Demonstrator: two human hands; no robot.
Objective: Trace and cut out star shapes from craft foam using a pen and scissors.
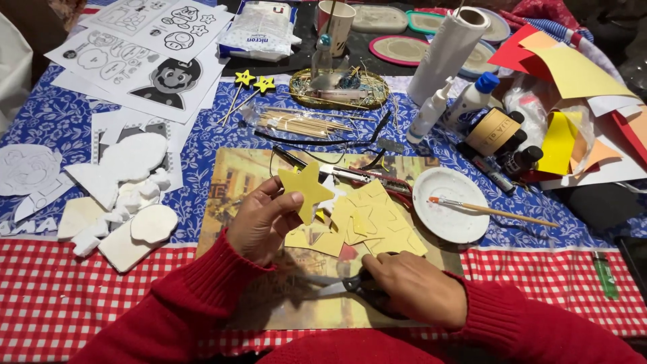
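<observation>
A: As we look down from the head camera, what do we see of the left hand?

B: We see it raised a little above the picture board, wrist bent, red sleeve running back toward us. Its fingers are curled closed, thumb and fingertips pinching the lower edge of a yellow foam star, which stands upright with its points spread.

A: And the right hand?

B: We find it low on the board, palm down, knuckles toward us. Its fingers are folded over the dark handles of a pair of scissors; the blades point left, lying flat on the board. We cannot tell whether the fingers pass through the handle loops.

A: What lies between the two hands?

B: We see a heap of yellow foam offcuts just beyond the right hand, beside the star.

A: And around the board?

B: To the right we see a white dish with a paintbrush across it; to the left, white foam shapes on the blue flowered cloth. Farther back lie wooden skewers and two small stars on sticks
</observation>
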